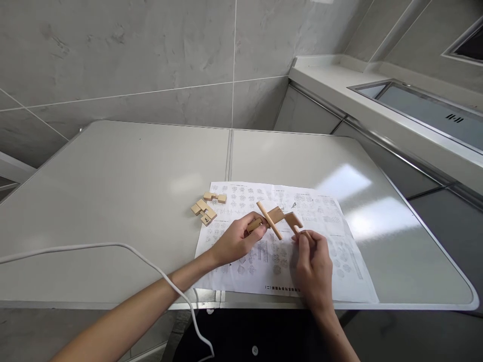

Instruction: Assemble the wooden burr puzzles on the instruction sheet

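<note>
Hands meet over a printed instruction sheet (332, 236) that lies near the front edge of a pale grey table (113, 191). Between them, raised just above the paper, is a half-built wooden puzzle assembly (275, 217) of notched bars, with one slim stick (268, 219) crossing it on a slant from 11 o'clock to 5 o'clock. The left hand (236, 241) is curled closed around the bar end at 9 o'clock, thumb on top. The right hand (315, 269) pinches the notched end at 3 o'clock between fingertips and thumb, its other fingers folded in. Loose wooden blocks (206, 210) lie at 10 o'clock from the left hand, at the sheet's left edge. A white cable (94, 246) trails across the table toward 7 o'clock.

Joining such bars probably goes best with the left hand steadying the piece while the right lines notch to notch squarely and slides without forcing.
</note>
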The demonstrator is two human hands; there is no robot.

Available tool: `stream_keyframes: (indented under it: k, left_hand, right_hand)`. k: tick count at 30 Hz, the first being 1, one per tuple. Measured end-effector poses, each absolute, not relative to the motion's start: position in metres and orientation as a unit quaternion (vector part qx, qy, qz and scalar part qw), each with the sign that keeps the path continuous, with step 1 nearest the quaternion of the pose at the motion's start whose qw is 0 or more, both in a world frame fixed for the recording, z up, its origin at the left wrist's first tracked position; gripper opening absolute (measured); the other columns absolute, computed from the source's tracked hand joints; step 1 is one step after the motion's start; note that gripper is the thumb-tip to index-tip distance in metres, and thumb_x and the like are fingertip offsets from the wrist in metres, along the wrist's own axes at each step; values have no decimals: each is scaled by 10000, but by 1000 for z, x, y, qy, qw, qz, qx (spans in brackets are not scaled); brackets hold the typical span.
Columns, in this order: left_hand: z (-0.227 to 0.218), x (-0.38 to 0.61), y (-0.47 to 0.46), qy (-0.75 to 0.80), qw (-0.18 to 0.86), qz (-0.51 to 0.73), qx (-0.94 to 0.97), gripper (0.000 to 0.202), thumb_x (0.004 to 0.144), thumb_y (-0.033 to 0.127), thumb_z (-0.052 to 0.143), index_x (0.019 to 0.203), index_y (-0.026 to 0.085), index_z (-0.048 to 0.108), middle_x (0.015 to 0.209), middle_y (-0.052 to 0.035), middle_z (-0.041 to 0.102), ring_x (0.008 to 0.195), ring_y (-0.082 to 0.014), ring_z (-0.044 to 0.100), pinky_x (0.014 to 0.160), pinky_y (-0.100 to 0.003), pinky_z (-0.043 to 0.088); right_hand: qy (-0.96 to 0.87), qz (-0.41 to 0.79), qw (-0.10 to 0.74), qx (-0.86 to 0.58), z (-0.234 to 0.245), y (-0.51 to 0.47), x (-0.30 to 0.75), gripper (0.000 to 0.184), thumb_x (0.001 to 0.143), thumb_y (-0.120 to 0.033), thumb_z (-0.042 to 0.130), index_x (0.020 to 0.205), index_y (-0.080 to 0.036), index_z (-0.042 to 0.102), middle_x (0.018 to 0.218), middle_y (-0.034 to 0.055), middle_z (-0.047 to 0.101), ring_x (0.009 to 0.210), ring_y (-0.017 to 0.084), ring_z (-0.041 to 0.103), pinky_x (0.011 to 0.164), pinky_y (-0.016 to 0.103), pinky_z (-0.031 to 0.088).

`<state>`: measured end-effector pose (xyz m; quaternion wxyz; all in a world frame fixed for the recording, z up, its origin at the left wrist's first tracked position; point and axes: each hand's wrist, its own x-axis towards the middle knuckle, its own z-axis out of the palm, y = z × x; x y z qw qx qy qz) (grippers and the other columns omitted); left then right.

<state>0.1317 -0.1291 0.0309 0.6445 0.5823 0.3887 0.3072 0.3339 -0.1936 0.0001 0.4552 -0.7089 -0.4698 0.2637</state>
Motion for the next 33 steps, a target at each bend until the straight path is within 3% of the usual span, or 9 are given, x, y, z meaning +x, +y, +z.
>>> stream_keyframes:
  k: [6,9,15,18,21,25,31,33]
  left_hand:
    - [27,134,-132,388,576,314,647,306,1073,469,517,1021,180,602,654,80,421,520,-82,345,478,-222,289]
    - [27,134,-132,382,565,303,666,306,1076,456,519,1017,172,616,654,78,435,516,-78,359,488,-225,302]
    - [28,135,-132,384,559,298,672,300,1080,442,506,1021,171,619,650,76,431,529,-86,372,493,-232,303]
    - [28,135,-132,390,552,297,675,299,1079,442,507,975,178,602,651,74,425,535,-89,377,499,-237,302]
    - [28,135,-132,392,549,296,676,299,1080,446,504,992,180,608,651,74,421,536,-92,383,504,-240,309]
    - [28,135,-132,393,555,288,675,304,1080,445,503,1019,172,620,659,74,435,538,-91,383,513,-243,315]
    - [28,135,-132,387,558,289,675,292,1081,432,504,953,181,579,653,82,414,526,-83,355,510,-240,299]
    - [28,135,-132,386,555,291,677,286,1083,426,503,951,182,574,654,80,416,534,-84,360,507,-239,301]
  right_hand:
    - [-421,300,532,-670,10,-197,332,366,1012,-592,625,1032,-229,584,747,-15,648,723,189,636,724,345,503]
    - [-411,293,547,-668,11,-199,332,389,982,-603,672,1016,-222,603,707,-32,622,638,163,591,647,316,481]
    - [-401,240,559,-685,12,-199,334,360,981,-550,695,1048,-197,676,856,31,696,767,194,665,725,345,532]
    - [-403,244,578,-666,14,-197,333,329,1016,-524,656,1087,-203,650,1072,82,732,871,209,703,798,377,566]
    - [-379,275,590,-658,14,-196,333,365,1025,-559,631,1102,-203,606,1164,102,735,752,183,721,738,379,586]
    - [-359,299,569,-676,12,-197,334,421,994,-617,652,1055,-208,577,1020,57,755,574,141,683,636,339,558]
    - [-384,294,552,-680,13,-198,335,469,984,-669,630,943,-202,646,689,0,686,604,176,661,637,327,548]
    - [-391,297,549,-676,14,-198,335,490,987,-679,618,928,-195,662,688,8,686,598,173,654,622,323,546]
